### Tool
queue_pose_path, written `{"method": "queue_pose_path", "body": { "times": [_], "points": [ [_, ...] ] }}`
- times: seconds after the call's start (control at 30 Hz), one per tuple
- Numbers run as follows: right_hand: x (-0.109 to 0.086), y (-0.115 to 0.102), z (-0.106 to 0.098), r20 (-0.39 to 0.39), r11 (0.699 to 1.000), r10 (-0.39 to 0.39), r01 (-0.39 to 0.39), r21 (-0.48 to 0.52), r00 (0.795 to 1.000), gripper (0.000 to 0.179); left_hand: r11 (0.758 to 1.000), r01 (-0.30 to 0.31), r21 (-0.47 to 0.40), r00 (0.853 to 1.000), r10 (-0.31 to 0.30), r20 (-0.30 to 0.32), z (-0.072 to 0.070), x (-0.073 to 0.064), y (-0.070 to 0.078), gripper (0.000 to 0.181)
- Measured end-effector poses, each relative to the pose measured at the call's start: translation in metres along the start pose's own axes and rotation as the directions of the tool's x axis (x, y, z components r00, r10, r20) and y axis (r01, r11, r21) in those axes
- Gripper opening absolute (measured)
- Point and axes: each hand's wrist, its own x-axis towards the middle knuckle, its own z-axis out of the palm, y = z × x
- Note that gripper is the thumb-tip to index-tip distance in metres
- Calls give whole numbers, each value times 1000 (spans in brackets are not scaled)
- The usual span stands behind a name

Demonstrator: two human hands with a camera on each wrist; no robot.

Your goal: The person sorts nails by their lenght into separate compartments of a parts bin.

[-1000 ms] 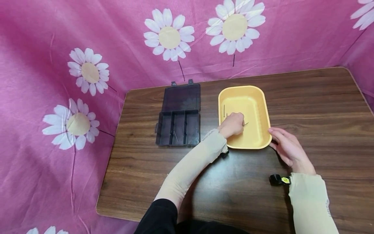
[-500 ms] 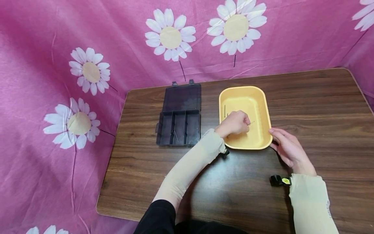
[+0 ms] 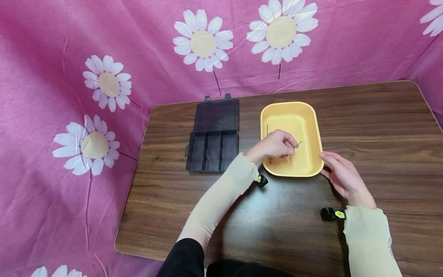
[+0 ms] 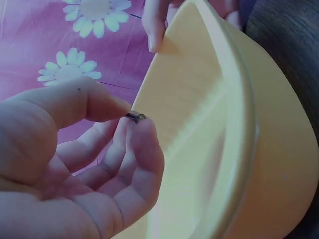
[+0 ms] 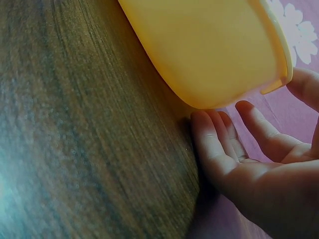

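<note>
My left hand (image 3: 277, 145) is over the inside of a yellow plastic bin (image 3: 300, 169), pinching a thin dark nail (image 4: 134, 117) between thumb and forefinger. In the head view the nail's shaft points up to the right. Along the bin's left inner wall lies another nail (image 3: 267, 129), partly hidden by the hand. My right hand (image 3: 342, 173) holds the bin's near right corner, one digit over the rim and the other fingers against the outer wall. To the left, an opened dark organizer box (image 3: 196, 152) has two nails (image 3: 209, 159) in its middle compartment.
The box's lid (image 3: 216, 115) lies folded back towards the far edge of the wooden table (image 3: 166, 207). Behind the table hangs a pink cloth (image 3: 145, 46) printed with daisies. Black wrist cameras (image 3: 262, 181) are strapped to both wrists.
My left hand has lifted off the bin's floor and drawn slightly left, the nail now showing between the fingertips. My right hand stays at the corner of the bin.
</note>
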Motion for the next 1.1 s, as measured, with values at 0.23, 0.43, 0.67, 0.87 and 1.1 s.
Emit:
{"method": "queue_pose_path", "body": {
  "times": [0.23,0.43,0.67,0.87,1.1],
  "points": [
    [0,0,1,6,1000,5,-5,9,1000,14,991,-23,-128,1000,26,17,-5,-7,-4,17],
    [2,0,1,-6,1000,5,-5,-14,1000,15,975,-28,-219,999,34,22,-9,-14,-8,20],
    [3,-1,-1,-31,998,17,-19,-54,999,17,956,-15,-293,999,29,43,-12,-24,-12,23],
    [2,-1,0,-18,1000,11,-12,-23,1000,17,947,-29,-321,998,46,44,-16,-33,-16,25],
    [3,-1,1,-25,999,25,-26,-44,999,17,941,-24,-338,999,35,25,-23,-47,-24,25]
  ]
}}
